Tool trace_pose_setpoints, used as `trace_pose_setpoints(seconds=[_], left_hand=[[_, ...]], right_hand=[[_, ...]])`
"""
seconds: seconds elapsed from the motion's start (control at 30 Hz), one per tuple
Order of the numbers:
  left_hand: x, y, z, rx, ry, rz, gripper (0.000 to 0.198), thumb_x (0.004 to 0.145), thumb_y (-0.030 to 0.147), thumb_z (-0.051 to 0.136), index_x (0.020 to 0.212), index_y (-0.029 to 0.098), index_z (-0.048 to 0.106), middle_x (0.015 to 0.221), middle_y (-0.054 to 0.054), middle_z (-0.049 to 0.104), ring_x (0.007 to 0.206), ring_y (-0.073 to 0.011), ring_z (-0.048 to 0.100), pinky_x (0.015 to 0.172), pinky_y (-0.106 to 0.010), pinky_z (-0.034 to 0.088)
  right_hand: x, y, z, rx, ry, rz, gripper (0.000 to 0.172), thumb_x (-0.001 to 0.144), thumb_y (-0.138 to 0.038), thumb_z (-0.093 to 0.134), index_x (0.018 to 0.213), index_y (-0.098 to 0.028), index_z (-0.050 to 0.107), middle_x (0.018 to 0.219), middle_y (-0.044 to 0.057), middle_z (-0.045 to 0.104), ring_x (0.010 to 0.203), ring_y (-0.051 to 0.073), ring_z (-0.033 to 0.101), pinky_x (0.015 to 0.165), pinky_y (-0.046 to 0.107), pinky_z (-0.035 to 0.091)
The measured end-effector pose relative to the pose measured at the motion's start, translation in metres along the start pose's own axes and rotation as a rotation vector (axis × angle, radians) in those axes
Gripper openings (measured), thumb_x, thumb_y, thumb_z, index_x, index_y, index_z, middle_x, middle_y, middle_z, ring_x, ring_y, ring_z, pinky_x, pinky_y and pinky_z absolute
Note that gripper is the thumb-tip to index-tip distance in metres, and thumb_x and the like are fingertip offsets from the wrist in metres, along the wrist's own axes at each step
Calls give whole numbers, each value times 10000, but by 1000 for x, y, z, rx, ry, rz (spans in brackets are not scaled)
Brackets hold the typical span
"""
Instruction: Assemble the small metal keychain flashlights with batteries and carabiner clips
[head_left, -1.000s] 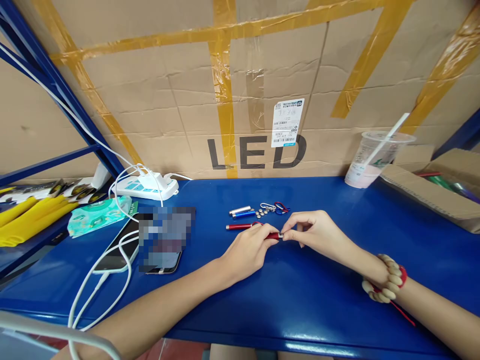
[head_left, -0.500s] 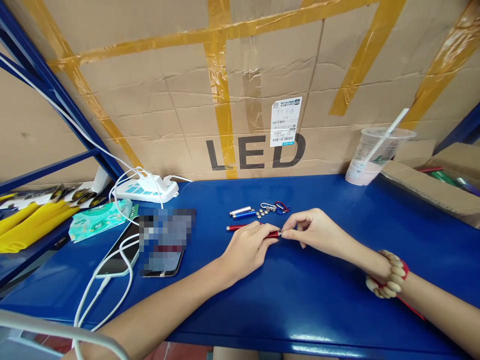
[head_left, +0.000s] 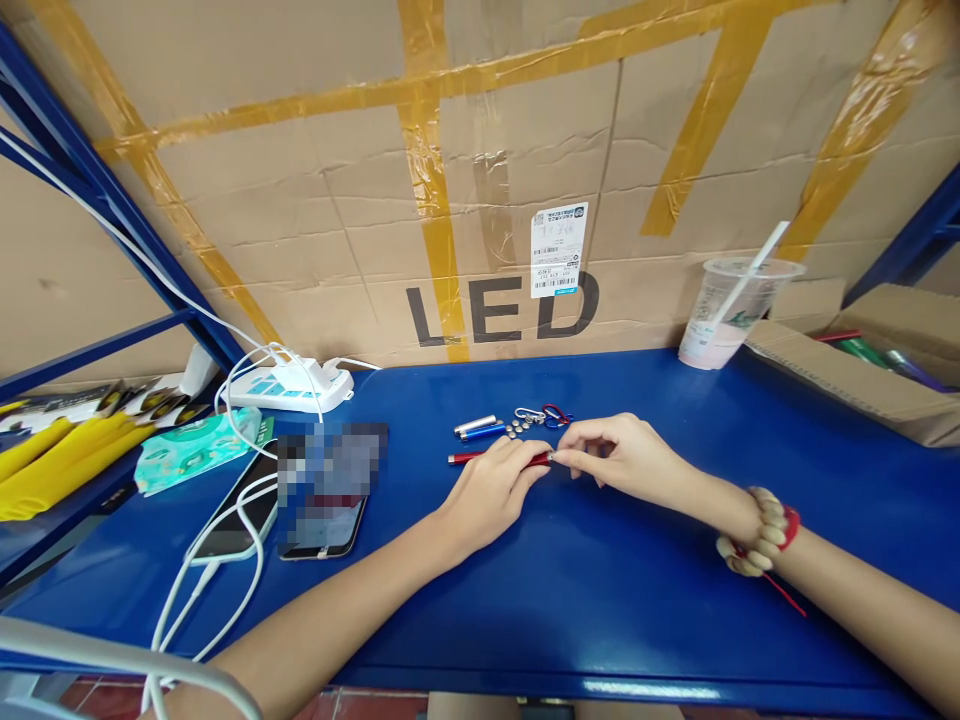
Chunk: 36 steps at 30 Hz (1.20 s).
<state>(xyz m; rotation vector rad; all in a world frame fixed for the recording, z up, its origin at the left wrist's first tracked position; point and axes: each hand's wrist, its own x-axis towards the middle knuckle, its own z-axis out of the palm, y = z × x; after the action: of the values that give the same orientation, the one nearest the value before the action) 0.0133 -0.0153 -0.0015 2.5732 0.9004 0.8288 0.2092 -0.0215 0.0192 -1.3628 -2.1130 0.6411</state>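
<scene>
My left hand [head_left: 495, 490] is closed around a slim red metal tube [head_left: 540, 460], holding it low over the blue table. At the tube's right end, thumb and forefinger of my right hand [head_left: 619, 452] are pinched together on a small silvery tip; its exact kind is too small to tell. A red tube end [head_left: 463, 458] sticks out left of my left hand; whether it belongs to the held tube is hidden. Just behind lie a silver tube [head_left: 475, 425], a blue tube [head_left: 482, 433], several button cells [head_left: 516, 430] and carabiner clips [head_left: 553, 415].
Left on the table [head_left: 600, 600] are two phones [head_left: 232, 530], charging cables, a power strip [head_left: 289, 388] and a green packet [head_left: 199, 450]. A plastic cup [head_left: 720, 330] with a straw stands back right, beside an open carton [head_left: 847, 385]. A large cardboard box [head_left: 337, 230] rises behind.
The view has shifted slightly. Both hands stay together at the red tube's end; the right fingers still pinch the tip, with a small change in their angle.
</scene>
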Motion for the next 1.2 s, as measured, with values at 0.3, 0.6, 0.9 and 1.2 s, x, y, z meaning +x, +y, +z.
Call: trace_pose_setpoints(seconds=[0.3,0.6,0.9,1.2], left_hand=[[1,1,1,15,23,12,208,927,226,387,966,165,581,918,-51,655,855,-169,593,774,-290,498],[-5,-6,-2,97,-44,178,250,925,221,364,886,148,600,785,-53,648,704,-152,584,660,-259,487],[-4,-8,-3,153,-57,211,293,940,234,333,925,145,611,793,-64,638,724,-150,574,674,-257,482],[-3,-8,-1,31,19,191,263,931,215,373,1110,149,554,855,-58,637,777,-153,552,727,-270,478]], right_hand=[[-3,-3,-3,-154,-11,-137,311,863,-415,467,674,-229,629,574,-48,646,504,88,555,517,193,346],[-9,-6,11,-122,-59,-245,319,875,-304,435,657,-195,641,563,-13,640,512,92,552,547,192,380],[-10,-7,20,305,-202,90,377,826,-474,458,653,-165,586,435,-33,529,311,71,428,346,180,355],[-8,-5,14,262,-173,20,366,852,-459,439,688,-167,585,460,-33,535,358,72,467,402,181,397]])
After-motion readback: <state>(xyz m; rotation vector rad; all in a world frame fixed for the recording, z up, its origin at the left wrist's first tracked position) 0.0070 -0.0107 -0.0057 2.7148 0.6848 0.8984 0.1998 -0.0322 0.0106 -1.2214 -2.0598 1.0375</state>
